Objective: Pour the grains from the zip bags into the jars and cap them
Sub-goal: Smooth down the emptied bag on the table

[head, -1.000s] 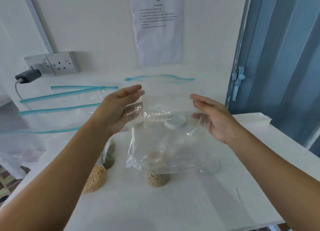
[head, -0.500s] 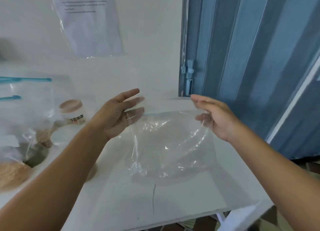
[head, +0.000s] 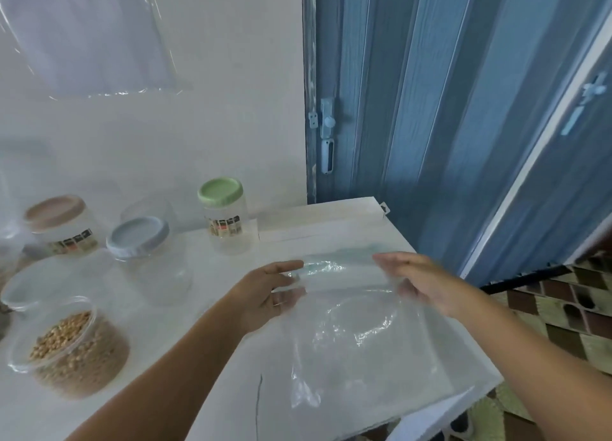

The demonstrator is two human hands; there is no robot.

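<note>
In the head view, the left hand and the right hand hold a clear, empty zip bag with a pale blue zip strip by its top edge, one hand at each upper corner, thumb over the plastic and fingers behind it; the right hand is blurred, so exactly how its fingers pinch cannot be told. The bag hangs low over the right end of the white table, its lower part lying on the tabletop. To the left stand clear plastic jars: an uncapped one filled with tan round grains nearest the viewer, a jar with a grey-blue lid behind it, a jar with a beige lid further left, and a jar with a light green lid near the white wall. A blue folding door rises behind the table's right side.
</note>
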